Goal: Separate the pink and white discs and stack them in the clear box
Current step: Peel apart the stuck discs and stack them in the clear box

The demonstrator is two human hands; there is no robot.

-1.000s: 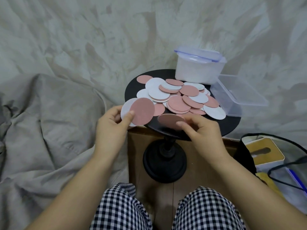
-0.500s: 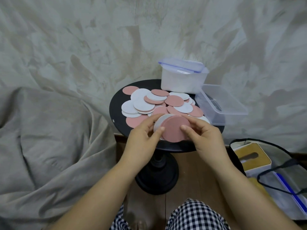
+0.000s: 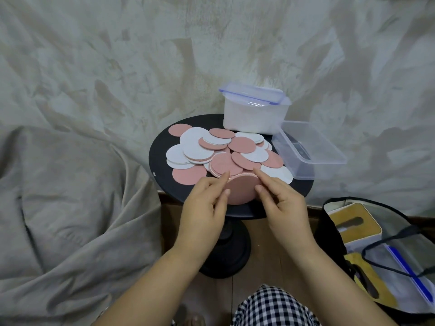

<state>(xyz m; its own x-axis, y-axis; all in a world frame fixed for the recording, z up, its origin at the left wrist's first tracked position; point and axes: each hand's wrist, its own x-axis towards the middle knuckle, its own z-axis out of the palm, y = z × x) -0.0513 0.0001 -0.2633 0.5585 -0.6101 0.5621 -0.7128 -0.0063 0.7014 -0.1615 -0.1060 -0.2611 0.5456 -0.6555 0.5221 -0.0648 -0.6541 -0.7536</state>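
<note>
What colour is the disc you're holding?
Pink. The disc shows best in the head view.

Left hand point(image 3: 204, 203) and right hand point(image 3: 280, 203): bare. Both forearms bare to the lower frame edge. Trousers point(image 3: 273, 307): small black-and-white check, soft woven cloth, seen over one knee at the bottom edge. Rest of the body out of view.
</note>
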